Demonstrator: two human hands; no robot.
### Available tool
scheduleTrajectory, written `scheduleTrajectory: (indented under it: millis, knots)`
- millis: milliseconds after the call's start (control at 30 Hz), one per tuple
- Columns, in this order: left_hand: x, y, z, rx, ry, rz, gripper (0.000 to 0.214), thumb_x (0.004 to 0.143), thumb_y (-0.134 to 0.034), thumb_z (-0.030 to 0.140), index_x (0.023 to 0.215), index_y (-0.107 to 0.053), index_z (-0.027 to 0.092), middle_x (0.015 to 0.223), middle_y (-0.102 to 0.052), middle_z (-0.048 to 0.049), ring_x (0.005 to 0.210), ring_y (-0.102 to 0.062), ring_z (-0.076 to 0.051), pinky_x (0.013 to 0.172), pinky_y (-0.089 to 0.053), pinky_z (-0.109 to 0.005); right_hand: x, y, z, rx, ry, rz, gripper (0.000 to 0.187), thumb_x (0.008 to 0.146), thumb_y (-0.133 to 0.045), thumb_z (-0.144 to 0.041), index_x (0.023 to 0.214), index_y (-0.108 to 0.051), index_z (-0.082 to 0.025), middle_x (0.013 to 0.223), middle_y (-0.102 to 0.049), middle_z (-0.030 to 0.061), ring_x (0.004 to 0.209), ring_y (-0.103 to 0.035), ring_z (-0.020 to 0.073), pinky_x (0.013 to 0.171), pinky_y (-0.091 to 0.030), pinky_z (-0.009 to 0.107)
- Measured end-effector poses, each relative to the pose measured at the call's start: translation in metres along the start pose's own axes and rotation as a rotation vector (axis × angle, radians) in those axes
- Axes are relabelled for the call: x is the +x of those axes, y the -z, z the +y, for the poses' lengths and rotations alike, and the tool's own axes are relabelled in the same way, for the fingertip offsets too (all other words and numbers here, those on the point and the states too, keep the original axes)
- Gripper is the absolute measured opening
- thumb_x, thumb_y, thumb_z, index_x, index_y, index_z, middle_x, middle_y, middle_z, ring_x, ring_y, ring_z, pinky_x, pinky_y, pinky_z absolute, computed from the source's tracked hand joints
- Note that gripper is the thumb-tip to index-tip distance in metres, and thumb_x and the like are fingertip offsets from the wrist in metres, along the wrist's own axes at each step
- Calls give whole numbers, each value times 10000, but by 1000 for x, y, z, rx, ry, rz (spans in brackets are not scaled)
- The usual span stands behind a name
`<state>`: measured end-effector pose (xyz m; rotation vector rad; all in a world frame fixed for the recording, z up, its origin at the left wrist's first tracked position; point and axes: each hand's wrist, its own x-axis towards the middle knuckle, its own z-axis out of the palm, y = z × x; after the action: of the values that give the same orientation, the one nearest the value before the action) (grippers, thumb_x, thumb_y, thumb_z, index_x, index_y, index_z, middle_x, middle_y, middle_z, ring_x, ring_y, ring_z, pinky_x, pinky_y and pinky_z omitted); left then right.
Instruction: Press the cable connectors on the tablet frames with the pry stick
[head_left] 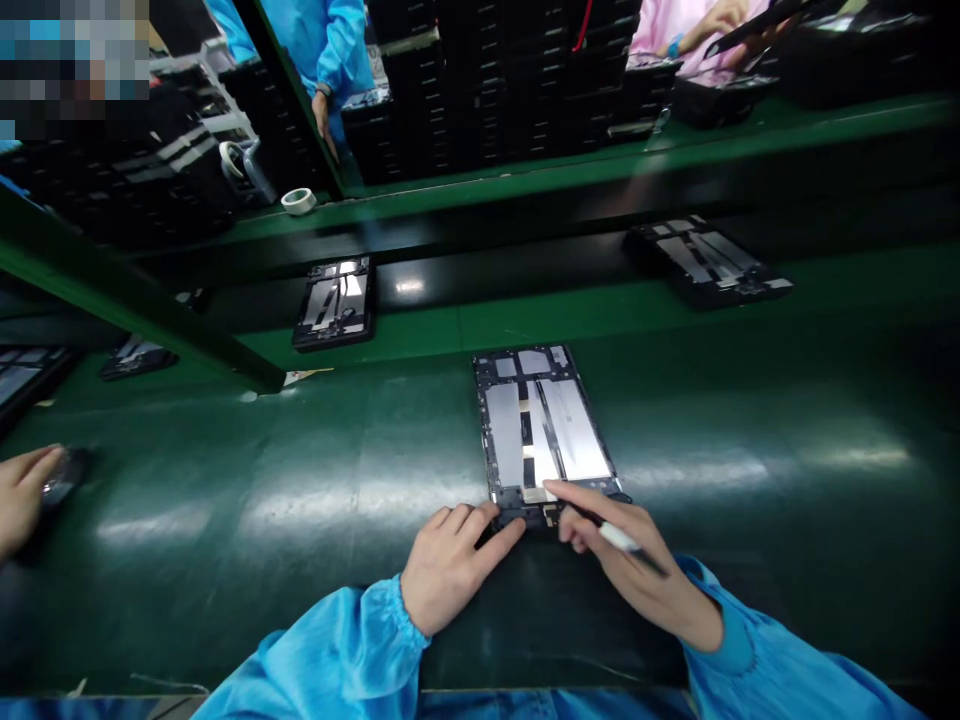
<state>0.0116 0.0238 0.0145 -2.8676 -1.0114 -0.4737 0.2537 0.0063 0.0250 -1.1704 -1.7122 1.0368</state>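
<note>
Pressing tablet frame (546,430) with both hands

In front of you, a flat, dark, open tablet frame with shiny silver plates inside (544,430) lies face up on the green table. Its near short edge is under your fingers. A thin pen-like tool with a white tip (619,538) sits slanted in your right hand, just beside that edge.

Three open dark-framed tablet chassis with silver inner panels (541,430) (335,301) (705,260), one white tape roll (298,200), one slim white-tipped tool (619,538), two blue-sleeved hands (450,570) (637,565).
</note>
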Motion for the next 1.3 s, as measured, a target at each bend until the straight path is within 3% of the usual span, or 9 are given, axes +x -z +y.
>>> scheduleTrajectory:
  millis: [133,300,500,700,833,900,967,1133,1300]
  knots:
    - [-3,-2,2,-26,24,-4,348,997,-440,167,1312,-547,270,1129,-608,-74,841,-572,-178,697,-472,-308,-13,5,-1,81,-118,29,316,1017,-463,-302,1290,-620,-291,825,-631,9,511,-587,101,512,-560,230]
    - [-5,1,0,-3,2,1,376,1002,-399,134,1325,-532,272,1138,-611,-67,839,-568,-162,712,-482,-296,-9,-5,-6,80,-133,19,191,976,-534,-310,1063,-682,-227,771,-674,15,519,-617,124,479,-552,230]
    - [-6,0,-1,-20,3,25,376,997,-414,131,1316,-549,278,1129,-617,-63,848,-572,-158,716,-487,-285,-7,-9,-4,52,-119,8,167,971,-545,-270,1039,-689,-218,822,-691,33,582,-629,130,504,-535,223]
    - [-6,0,-4,-292,102,135,287,981,-502,173,1229,-620,256,1077,-627,-61,832,-574,-153,699,-505,-275,-9,-9,-2,92,-87,45,154,973,-548,-242,1035,-685,-207,746,-675,15,554,-639,123,483,-538,204]
    - [0,2,-5,-525,236,149,184,966,-563,216,1124,-657,212,979,-632,-45,868,-605,-144,753,-522,-264,-5,-3,-5,92,-29,47,221,996,-507,-197,1159,-650,-241,899,-744,30,671,-707,139,606,-593,225]
    - [3,2,-4,-588,289,136,140,954,-592,258,1058,-672,209,942,-623,-37,871,-615,-147,755,-522,-264,-1,0,-7,-2,29,13,306,1002,-483,-164,1270,-602,-254,985,-751,46,824,-724,176,739,-600,285]
    - [7,0,-2,-607,315,125,116,946,-606,282,1001,-680,211,915,-614,-30,852,-614,-147,738,-515,-266,6,0,-8,-141,119,-17,356,998,-466,-134,1312,-585,-251,992,-739,65,886,-700,210,769,-582,338]
    - [11,-5,4,-553,296,140,113,963,-582,271,961,-677,210,861,-601,-22,806,-584,-137,699,-477,-253,17,-8,1,-294,262,-38,329,994,-464,-125,1248,-641,-237,845,-690,67,758,-615,220,633,-526,341]
    - [8,-2,5,-172,39,202,146,948,-584,152,1048,-675,208,860,-637,-15,718,-518,-136,613,-367,-275,16,-14,7,-272,214,-37,268,984,-527,-159,1191,-680,-234,879,-698,76,801,-614,223,674,-536,347]
